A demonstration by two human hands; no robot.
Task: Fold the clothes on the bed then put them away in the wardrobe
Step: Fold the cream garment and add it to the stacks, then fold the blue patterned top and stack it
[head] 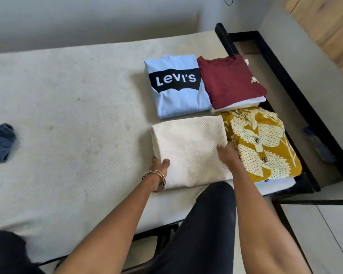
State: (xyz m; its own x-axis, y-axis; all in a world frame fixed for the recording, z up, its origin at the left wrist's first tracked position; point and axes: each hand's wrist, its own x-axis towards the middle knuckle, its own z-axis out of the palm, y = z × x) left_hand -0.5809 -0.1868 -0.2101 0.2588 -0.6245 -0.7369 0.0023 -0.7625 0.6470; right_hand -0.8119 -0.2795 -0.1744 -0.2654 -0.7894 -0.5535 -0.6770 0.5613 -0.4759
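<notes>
Cream ribbed garment, folded into a thick rectangle, is lain on the bed near its right end, beside the yellow print shirt. It is gripped at its near-left corner by the left hand, thumb on top. The right hand is curled over its right edge, fingers hidden.

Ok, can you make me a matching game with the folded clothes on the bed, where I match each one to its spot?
Things:
1. light blue folded shirt with a black logo
2. maroon folded shirt
3. cream ribbed folded cloth
4. mustard yellow folded shirt with a cream pattern

Places:
A. far row, by the bed's right edge
B. near row, held by both hands
C. far row, on the left
D. near row, by the bed's right edge

Pairs: 1-C, 2-A, 3-B, 4-D

The left hand grips the cloth's near left corner; the right hand is on its right edge.
</notes>
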